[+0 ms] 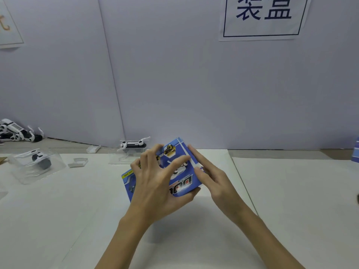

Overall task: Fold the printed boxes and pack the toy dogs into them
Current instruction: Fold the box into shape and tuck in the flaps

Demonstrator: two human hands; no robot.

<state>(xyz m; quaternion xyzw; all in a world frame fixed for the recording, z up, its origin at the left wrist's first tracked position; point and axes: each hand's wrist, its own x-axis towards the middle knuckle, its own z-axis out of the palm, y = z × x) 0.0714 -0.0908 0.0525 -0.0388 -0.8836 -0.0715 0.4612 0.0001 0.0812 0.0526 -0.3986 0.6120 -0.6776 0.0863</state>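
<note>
Soft, even light fills the scene, fairly bright and cool, giving the wall point(174, 84) a lilac cast. It seems to fall from above: a faint, diffuse shadow lies on the white table point(58, 220) under the left hand point(155, 183) and forearm, toward 6 o'clock. The whole picture is slightly soft; the fingers and the print on the blue box point(180, 183) smear a little. Clear plastic trays point(37, 162) at 9 o'clock catch pale glare. Wide-angle bending tilts the wall seams and the sign point(264, 16) at 1 o'clock.
</note>
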